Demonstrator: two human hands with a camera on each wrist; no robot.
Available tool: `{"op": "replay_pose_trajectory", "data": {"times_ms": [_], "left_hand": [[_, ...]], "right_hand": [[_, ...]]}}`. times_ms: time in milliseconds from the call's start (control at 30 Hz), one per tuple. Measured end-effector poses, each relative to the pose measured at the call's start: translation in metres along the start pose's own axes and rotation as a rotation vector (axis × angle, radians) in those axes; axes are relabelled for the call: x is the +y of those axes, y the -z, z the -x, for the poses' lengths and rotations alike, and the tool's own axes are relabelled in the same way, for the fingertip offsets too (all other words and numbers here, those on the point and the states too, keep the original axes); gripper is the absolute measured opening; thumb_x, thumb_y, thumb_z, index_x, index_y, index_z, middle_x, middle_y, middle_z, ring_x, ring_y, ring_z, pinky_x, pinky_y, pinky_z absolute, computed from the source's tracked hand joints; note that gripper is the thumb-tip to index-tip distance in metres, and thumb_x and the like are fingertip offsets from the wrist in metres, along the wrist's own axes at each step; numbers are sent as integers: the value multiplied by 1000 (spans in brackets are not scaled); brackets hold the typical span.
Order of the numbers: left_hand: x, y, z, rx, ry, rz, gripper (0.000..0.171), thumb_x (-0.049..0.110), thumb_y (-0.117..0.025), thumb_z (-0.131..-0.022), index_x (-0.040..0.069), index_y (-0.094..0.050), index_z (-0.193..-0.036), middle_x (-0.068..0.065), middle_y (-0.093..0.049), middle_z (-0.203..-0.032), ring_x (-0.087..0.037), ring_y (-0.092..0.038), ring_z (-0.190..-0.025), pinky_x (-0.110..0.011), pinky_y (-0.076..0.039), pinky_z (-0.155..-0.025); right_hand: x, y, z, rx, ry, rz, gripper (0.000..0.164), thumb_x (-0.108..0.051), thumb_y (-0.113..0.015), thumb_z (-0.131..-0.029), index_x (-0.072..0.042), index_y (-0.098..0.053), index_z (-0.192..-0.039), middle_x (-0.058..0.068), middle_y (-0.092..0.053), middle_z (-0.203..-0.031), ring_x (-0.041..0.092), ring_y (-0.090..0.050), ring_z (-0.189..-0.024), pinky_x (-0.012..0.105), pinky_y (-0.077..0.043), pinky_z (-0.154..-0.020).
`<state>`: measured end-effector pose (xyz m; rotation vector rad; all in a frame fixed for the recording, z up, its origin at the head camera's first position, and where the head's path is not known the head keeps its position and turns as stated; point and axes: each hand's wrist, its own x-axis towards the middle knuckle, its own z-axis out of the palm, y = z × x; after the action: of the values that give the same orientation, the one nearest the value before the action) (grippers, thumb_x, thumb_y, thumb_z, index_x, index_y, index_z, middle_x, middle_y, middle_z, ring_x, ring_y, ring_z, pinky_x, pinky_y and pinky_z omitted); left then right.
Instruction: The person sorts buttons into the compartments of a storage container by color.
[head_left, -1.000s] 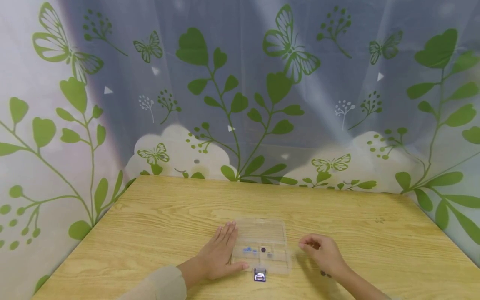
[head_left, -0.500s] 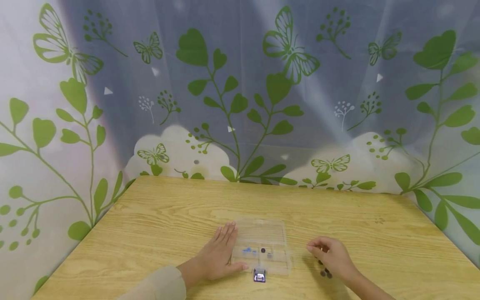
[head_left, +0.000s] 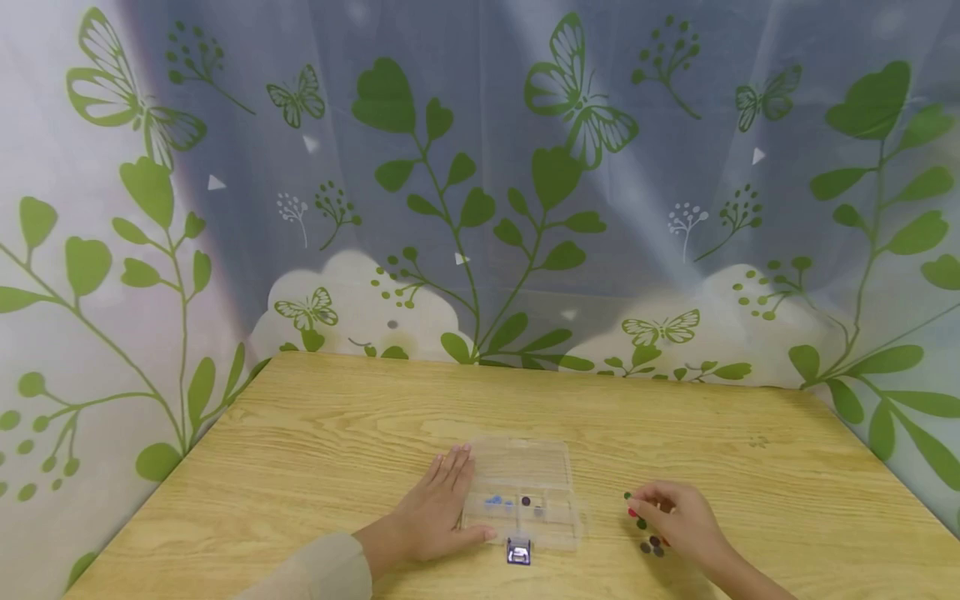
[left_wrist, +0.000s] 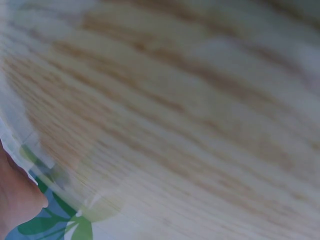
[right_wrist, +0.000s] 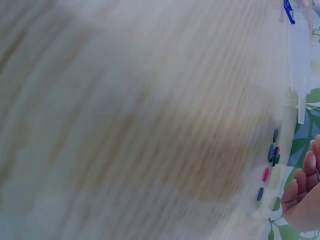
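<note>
A clear plastic compartment box [head_left: 558,533] lies on the table with its lid [head_left: 521,462] folded back. My left hand [head_left: 431,508] rests flat along its left side, fingers straight, thumb reaching over the front corner. Inside the box are small blue pieces [head_left: 495,501] and one dark disc [head_left: 526,502]. To the right, my right hand [head_left: 686,521] hovers with fingers loosely curled over small flat discs like buttons, partly hidden by it. Dark discs [head_left: 651,547] and a green disc [head_left: 627,496] show beside the fingers. In the right wrist view, a pink disc [right_wrist: 265,174] lies among dark ones, apart from the fingers.
A blue-purple clasp-like piece [head_left: 518,551] sits at the box's front edge. The wood-grain table [head_left: 360,408] extends to a leaf-and-butterfly printed curtain [head_left: 480,208] behind and at both sides.
My right hand has moved right and slightly nearer, away from the box and over the discs; green and red ones now show by its fingers. The left hand stays in place.
</note>
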<state>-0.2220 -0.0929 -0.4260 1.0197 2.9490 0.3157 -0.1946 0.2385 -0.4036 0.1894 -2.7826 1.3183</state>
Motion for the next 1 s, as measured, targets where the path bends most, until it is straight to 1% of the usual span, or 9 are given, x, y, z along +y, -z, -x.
{"op": "replay_pose_trajectory", "data": {"times_ms": [200, 367, 567, 667, 767, 867, 1000], "left_hand": [[0, -1, 0, -2, 0, 0, 92, 64, -35, -90, -8, -17, -144, -26, -11, -153, -36, -11, -143, -47, -14, -117], [0, -1, 0, 7, -1, -3, 92, 63, -36, -89, -8, -18, -144, -26, -12, -152, -36, -12, -143, -47, -14, -117], [-1, -2, -1, 3, 5, -7, 92, 64, -36, -89, -7, -18, -144, -25, -11, -153, -36, -12, -143, -47, -13, -117], [-1, -2, -1, 0, 3, -6, 92, 64, -36, -89, -8, -18, -144, -25, -11, -153, -36, -11, -143, -47, -13, -117], [0, -1, 0, 2, 0, -7, 92, 64, -36, -89, -8, -18, -144, -25, -11, -153, -36, -12, -143, -47, -14, -117], [0, 0, 0, 1, 1, -8, 92, 64, -35, -89, -8, -18, -144, -25, -11, -153, -36, -12, -143, -47, -14, -117], [1, 0, 0, -3, 4, -6, 92, 64, -35, -89, -8, -17, -144, -25, -11, -153, -36, -12, -143, -46, -14, -117]], "right_hand": [[7, 5, 6, -4, 21, 16, 15, -17, -64, -87, -3, -69, -88, -2, -56, -63, 3, -45, -49, 19, -41, -44], [15, 6, 10, 5, -52, 45, 14, -17, -65, -86, -4, -69, -90, -3, -56, -62, 2, -42, -53, 18, -38, -48], [21, 8, 13, -1, -99, 78, 14, -15, -67, -83, -3, -68, -91, -2, -56, -64, 3, -41, -55, 18, -37, -49], [22, 9, 14, -18, -92, 83, 13, -10, -66, -83, -1, -67, -92, 0, -59, -66, 3, -42, -55, 18, -38, -47], [24, 11, 15, -41, -62, 96, 12, -8, -66, -82, 0, -67, -92, 1, -60, -69, 1, -42, -56, 18, -40, -49], [26, 12, 17, -70, -37, 101, 14, -11, -68, -81, -1, -67, -90, 1, -57, -69, 0, -42, -57, 17, -41, -50], [29, 12, 18, -106, -18, 85, 16, -14, -69, -81, -1, -67, -90, 0, -55, -67, 0, -41, -54, 18, -40, -47]]}}
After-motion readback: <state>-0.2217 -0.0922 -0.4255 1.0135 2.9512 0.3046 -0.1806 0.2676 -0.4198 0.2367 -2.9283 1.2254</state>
